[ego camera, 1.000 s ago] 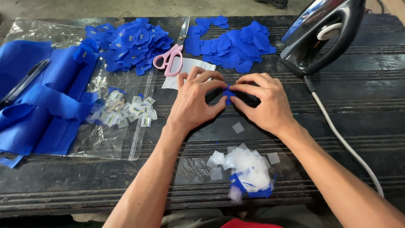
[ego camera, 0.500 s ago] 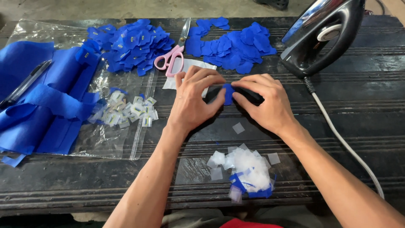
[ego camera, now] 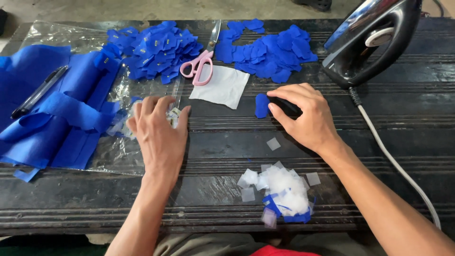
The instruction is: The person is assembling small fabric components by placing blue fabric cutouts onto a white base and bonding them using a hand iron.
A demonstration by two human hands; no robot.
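We see even, soft daylight, fairly bright. Glare on the iron (ego camera: 369,40) & plastic sheet (ego camera: 61,33); faint shadows under hands on the dark desk (ego camera: 227,142). Sharp focus, slight wide-angle bend at edges.

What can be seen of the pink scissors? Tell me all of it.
The scissors lie flat on the dark table, between the two heaps of blue felt pieces. They have pink plastic loop handles and metal blades that look shut, pointing away from the person. The handles rest by the top corner of a white square sheet, perhaps overlapping it. Neither hand touches them.
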